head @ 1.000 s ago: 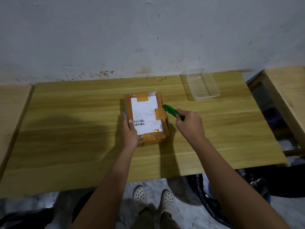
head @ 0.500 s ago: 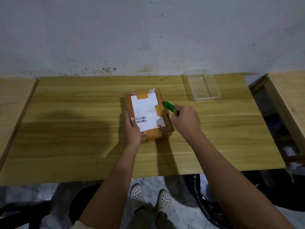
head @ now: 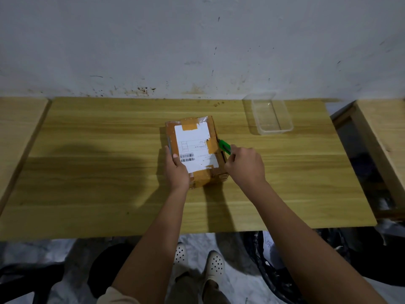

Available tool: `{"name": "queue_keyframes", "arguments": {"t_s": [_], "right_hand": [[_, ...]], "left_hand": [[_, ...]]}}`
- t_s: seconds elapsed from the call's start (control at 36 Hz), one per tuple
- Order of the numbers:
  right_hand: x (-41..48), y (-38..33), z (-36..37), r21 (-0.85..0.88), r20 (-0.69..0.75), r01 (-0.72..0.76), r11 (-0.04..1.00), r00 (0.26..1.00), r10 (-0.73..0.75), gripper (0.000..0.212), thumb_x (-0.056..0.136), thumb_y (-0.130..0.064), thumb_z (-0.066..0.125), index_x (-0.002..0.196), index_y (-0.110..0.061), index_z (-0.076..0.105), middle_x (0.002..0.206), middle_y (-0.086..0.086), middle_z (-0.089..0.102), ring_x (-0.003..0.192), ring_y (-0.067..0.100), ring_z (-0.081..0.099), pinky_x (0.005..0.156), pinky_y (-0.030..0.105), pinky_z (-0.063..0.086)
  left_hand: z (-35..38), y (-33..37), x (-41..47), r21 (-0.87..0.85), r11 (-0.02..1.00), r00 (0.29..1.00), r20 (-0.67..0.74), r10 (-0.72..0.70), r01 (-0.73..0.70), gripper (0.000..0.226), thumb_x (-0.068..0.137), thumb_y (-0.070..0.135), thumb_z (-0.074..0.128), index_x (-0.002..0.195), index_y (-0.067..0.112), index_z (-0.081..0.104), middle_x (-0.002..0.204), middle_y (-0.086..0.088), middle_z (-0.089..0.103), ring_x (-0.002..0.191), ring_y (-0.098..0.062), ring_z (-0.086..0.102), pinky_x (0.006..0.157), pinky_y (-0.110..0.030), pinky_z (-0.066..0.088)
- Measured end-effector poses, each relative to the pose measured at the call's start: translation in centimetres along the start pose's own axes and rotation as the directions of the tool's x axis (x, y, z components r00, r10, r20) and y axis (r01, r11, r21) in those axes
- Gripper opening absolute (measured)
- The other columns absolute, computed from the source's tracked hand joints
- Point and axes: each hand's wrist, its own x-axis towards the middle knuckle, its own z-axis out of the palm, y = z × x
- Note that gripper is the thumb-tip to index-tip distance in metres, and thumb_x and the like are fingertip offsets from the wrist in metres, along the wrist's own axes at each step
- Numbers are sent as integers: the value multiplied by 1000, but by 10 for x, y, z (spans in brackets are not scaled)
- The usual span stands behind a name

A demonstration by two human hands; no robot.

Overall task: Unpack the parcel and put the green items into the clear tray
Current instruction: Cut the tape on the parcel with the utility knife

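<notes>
A brown taped parcel (head: 197,139) with a white shipping label lies in the middle of the wooden table (head: 87,172). My left hand (head: 176,172) grips its near left corner, thumb on the label. My right hand (head: 245,166) is closed around a green utility knife (head: 224,147), whose tip touches the parcel's right edge. The clear tray (head: 271,115) stands empty at the back right of the table, apart from the parcel.
A stained white wall runs behind the table. Other wooden tabletops adjoin at the left (head: 17,119) and right (head: 383,128). Dark bags (head: 274,260) lie on the floor below the front edge, beside my feet.
My right hand has slid along the parcel's right edge toward me with the knife. The left hand keeps its hold on the parcel. The view has shifted slightly.
</notes>
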Motion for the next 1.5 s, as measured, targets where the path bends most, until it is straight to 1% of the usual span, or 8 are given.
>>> {"name": "queue_keyframes", "arguments": {"t_s": [0.14, 0.58, 0.72, 1.0, 1.11, 1.22, 1.39, 1.5], "right_hand": [[-8, 2, 1, 16, -20, 13, 1000, 1000, -13, 34, 83, -7, 44, 112, -5, 62, 74, 17, 63, 60, 28, 45, 54, 29, 36], [-41, 19, 16, -4, -39, -7, 1000, 999, 7, 36, 85, -11, 45, 118, -11, 59, 79, 17, 65, 73, 36, 60, 57, 29, 35], [-46, 30, 17, 86, -127, 7, 996, 992, 4, 39, 84, -9, 48, 121, -11, 59, 73, 19, 65, 68, 38, 60, 58, 36, 43], [-47, 42, 14, 438, -229, -91, 894, 951, 209, 34, 88, -7, 53, 120, -9, 61, 66, 14, 67, 48, 18, 47, 50, 27, 33], [-39, 39, 15, 551, -147, -162, 819, 947, 286, 34, 90, -10, 52, 123, -10, 59, 74, 15, 69, 46, 13, 44, 50, 29, 38], [-28, 36, 19, 606, -135, -193, 771, 931, 339, 33, 90, -12, 52, 123, -11, 59, 81, 15, 71, 47, 13, 45, 50, 27, 37], [-18, 29, 25, 667, -121, -224, 710, 908, 401, 33, 90, -11, 53, 122, -9, 59, 94, 14, 71, 58, 17, 54, 56, 32, 47], [-16, 27, 28, 694, -116, -235, 680, 896, 428, 33, 90, -11, 53, 123, -9, 58, 91, 14, 71, 56, 15, 51, 55, 33, 45]], "left_hand": [[2, -2, 2, -18, 1000, 1000, -3, -5, 5, 44, 103, 25, 26, 147, 25, 22, 134, -2, 50, 94, -8, 46, 42, -7, 38], [13, -10, 8, -126, 991, 997, -63, -43, 35, 43, 102, 26, 27, 145, 29, 25, 125, 1, 52, 99, -19, 59, 43, -14, 46], [16, -12, 3, -158, 987, 997, -73, -16, 4, 44, 101, 23, 29, 145, 23, 26, 139, -7, 47, 117, -26, 54, 89, -40, 52], [15, -18, -23, -237, 971, 998, -65, -19, 3, 48, 98, 12, 39, 144, 13, 25, 143, -10, 40, 126, -27, 47, 98, -39, 47], [-6, -12, -21, 59, 986, 987, -29, 160, -158, 62, 93, 10, 49, 147, 13, 19, 156, -3, 14, 141, -19, 20, 108, -28, 27], [-32, -10, 10, 417, 706, 820, 304, 485, -572, 65, 91, 18, 55, 147, 16, 23, 158, 2, 7, 145, -16, 1, 113, -27, 11], [-42, -2, 65, 453, 136, 462, 765, 449, -881, 60, 93, 50, 30, 146, 25, 21, 157, 2, 7, 139, -7, -7, 120, -39, 4], [-43, -10, 74, 432, 34, 408, 820, 401, -901, 68, 85, 60, 5, 146, 29, 9, 155, 3, 1, 140, -9, -9, 118, -34, 0]]}}
